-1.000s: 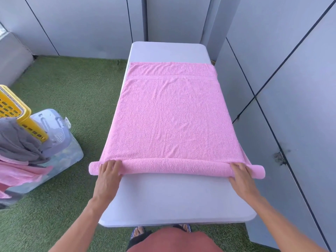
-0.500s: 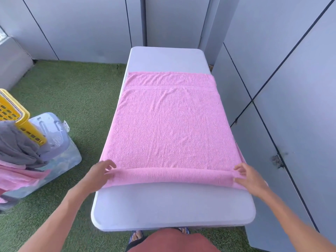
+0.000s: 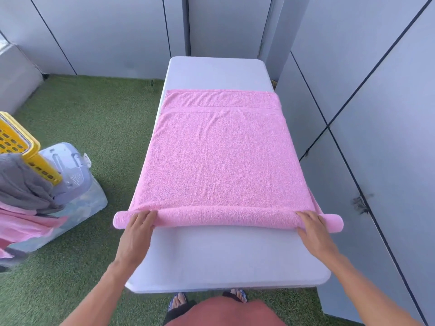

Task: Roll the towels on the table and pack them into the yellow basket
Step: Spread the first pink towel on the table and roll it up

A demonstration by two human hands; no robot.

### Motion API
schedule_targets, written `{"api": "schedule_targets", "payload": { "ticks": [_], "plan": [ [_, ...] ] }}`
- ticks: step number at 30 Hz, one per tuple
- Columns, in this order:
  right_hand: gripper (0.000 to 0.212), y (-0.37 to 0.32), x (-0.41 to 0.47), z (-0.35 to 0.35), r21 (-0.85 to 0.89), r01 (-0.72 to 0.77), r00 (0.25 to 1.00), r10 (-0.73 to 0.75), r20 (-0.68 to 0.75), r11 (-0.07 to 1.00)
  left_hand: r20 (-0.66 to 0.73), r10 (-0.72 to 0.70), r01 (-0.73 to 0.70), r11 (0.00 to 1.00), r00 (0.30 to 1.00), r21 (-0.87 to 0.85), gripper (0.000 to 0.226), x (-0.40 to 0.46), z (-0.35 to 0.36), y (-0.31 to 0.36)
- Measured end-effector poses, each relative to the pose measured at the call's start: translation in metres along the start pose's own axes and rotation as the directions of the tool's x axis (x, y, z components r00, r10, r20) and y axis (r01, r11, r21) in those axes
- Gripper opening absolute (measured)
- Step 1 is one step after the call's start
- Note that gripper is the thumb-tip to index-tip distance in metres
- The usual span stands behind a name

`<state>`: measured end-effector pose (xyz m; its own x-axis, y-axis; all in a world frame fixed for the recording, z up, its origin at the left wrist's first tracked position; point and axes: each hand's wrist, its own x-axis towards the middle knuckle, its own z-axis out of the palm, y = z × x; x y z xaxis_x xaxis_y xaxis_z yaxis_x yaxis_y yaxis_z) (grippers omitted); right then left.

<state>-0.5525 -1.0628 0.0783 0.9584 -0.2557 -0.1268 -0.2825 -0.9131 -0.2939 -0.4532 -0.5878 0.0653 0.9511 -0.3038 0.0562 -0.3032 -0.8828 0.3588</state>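
Note:
A pink towel (image 3: 221, 158) lies spread on the white table (image 3: 223, 257), its near end rolled into a thick tube (image 3: 226, 218) whose ends stick out past both table sides. My left hand (image 3: 138, 225) presses flat on the roll near its left end. My right hand (image 3: 312, 225) presses flat on the roll near its right end. The yellow basket (image 3: 28, 149) shows partly at the left edge, with grey (image 3: 21, 187) and pink (image 3: 21, 229) towels draped by it.
A clear plastic bin with a pale lid (image 3: 70, 175) stands on the green turf (image 3: 94, 118) left of the table. Grey wall panels (image 3: 364, 114) close in at the right and behind. My feet in sandals (image 3: 179, 301) stand at the table's near end.
The roll has grown thicker and moved a little farther up the table. My hands went from pinching the folded edge half a second ago to pressing flat on the roll.

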Motion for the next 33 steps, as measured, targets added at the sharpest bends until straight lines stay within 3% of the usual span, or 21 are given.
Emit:
{"api": "schedule_targets", "payload": {
  "ticks": [3,7,9,11,13,15,16,18,20,22,25,29,33],
  "plan": [
    [0.046,0.004,0.007,-0.004,-0.015,0.010,0.997,-0.009,0.080,1.000,0.045,-0.040,0.040,0.999,0.998,0.002,0.025,0.012,-0.005,-0.003],
    [0.040,0.023,-0.005,-0.010,0.016,0.011,0.966,-0.015,0.259,1.000,0.207,-0.039,0.043,0.999,0.978,-0.013,0.023,0.003,-0.011,-0.012],
    [0.041,0.030,-0.005,-0.025,0.111,-0.101,0.914,0.048,0.402,0.989,0.403,-0.100,0.151,0.984,0.910,-0.096,0.027,0.010,-0.020,-0.021],
    [0.042,0.031,0.001,-0.036,0.212,-0.174,0.892,0.063,0.447,0.962,0.524,-0.148,0.309,0.922,0.839,-0.234,0.034,0.023,-0.032,-0.026],
    [0.037,0.024,0.005,-0.038,0.263,-0.186,0.944,0.098,0.314,0.947,0.477,-0.180,0.362,0.874,0.860,-0.323,0.042,0.037,-0.037,-0.025],
    [0.029,0.011,0.003,-0.033,0.104,-0.104,0.994,0.102,0.028,0.989,0.301,-0.238,0.338,0.876,0.924,-0.344,0.033,0.041,-0.035,-0.018],
    [0.024,0.003,-0.002,-0.030,-0.010,-0.059,0.994,0.058,-0.088,0.998,0.189,-0.239,0.288,0.910,0.952,-0.298,0.021,0.038,-0.034,-0.014],
    [0.020,-0.005,-0.016,-0.020,-0.142,0.023,0.984,-0.048,-0.172,0.990,-0.030,-0.143,0.140,0.986,0.989,-0.087,0.007,0.025,-0.028,-0.007],
    [0.038,-0.001,-0.030,-0.003,-0.181,0.022,0.994,-0.041,-0.104,0.983,-0.129,0.005,0.002,0.999,0.992,0.053,0.013,0.006,-0.016,-0.001],
    [0.060,0.008,-0.035,0.008,-0.209,0.016,0.999,-0.022,-0.029,0.978,-0.059,0.094,-0.089,0.992,0.994,0.094,0.039,-0.011,-0.003,0.005],
    [0.064,0.009,-0.019,0.008,-0.171,0.019,0.999,-0.013,0.033,0.985,0.036,0.100,-0.104,0.987,0.994,0.119,0.064,-0.009,0.008,0.004],
    [0.051,0.001,0.008,-0.003,-0.062,-0.003,0.999,0.006,0.046,0.998,0.085,-0.065,0.063,0.998,0.994,0.024,0.036,0.021,0.000,0.007],
    [0.039,0.016,0.007,-0.013,-0.094,0.052,0.967,-0.026,0.254,0.994,0.226,-0.131,0.137,0.991,0.965,-0.010,0.025,0.022,-0.011,0.002]
  ]
}}
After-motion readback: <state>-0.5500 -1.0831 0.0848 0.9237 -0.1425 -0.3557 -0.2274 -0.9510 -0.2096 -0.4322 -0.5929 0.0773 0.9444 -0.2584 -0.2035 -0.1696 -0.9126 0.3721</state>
